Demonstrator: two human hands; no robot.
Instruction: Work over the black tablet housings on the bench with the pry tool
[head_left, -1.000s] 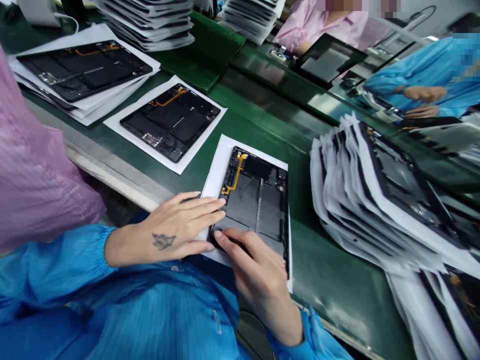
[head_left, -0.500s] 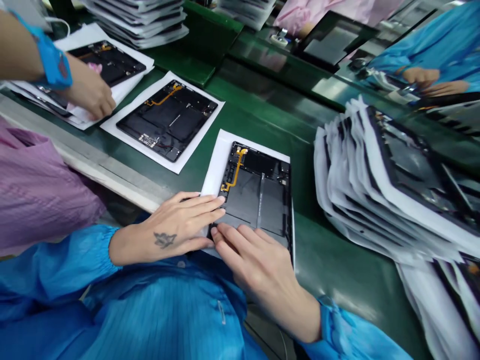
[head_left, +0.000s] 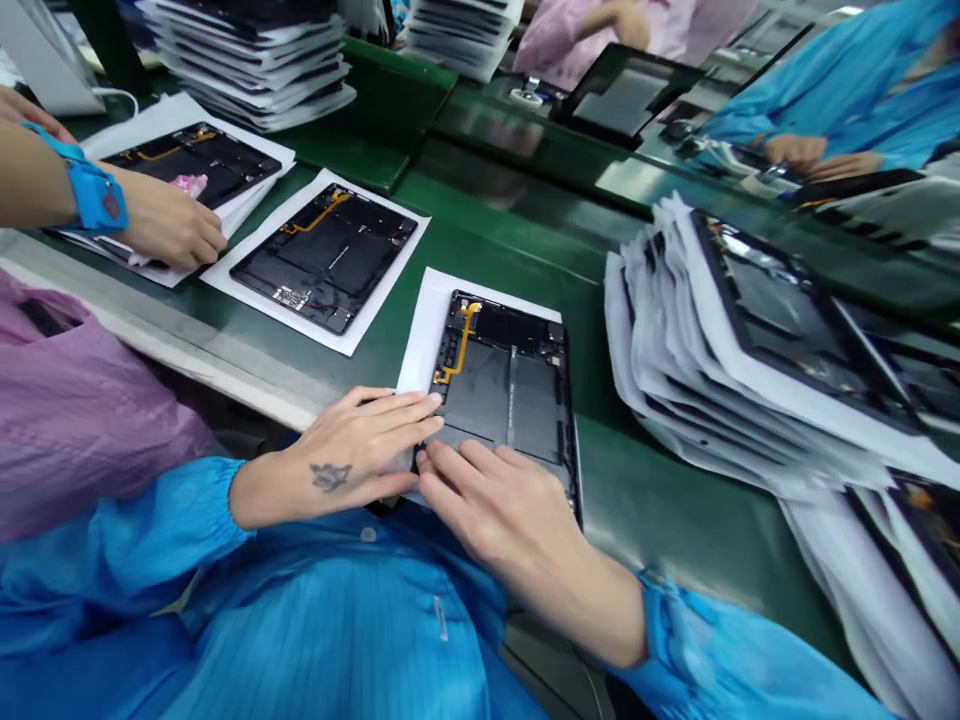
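An opened tablet housing (head_left: 487, 400) lies on a white sheet (head_left: 417, 345) in front of me, its dark inner parts and an orange flex cable (head_left: 463, 350) facing up. My left hand (head_left: 356, 445) rests along the housing's left edge, fingers stretched out nearly flat and touching it. Over the near left corner, my right hand (head_left: 499, 500) has its fingers bent and close together, tips pressed down there. The right thumb is mostly hidden, and whatever lies beneath those fingertips does not show.
A second tablet housing (head_left: 326, 258) lies on its own sheet to the left. Beyond it, a co-worker's hand (head_left: 169, 220) touches another sheet. A tall stack of housings between sheets (head_left: 675, 370) stands at right. More stacks (head_left: 255, 65) and people are across the green bench (head_left: 517, 245).
The camera view has shifted slightly. Both my hands stay at the same corner of the housing, nearly unchanged. At far left, a co-worker's second hand has come into view.
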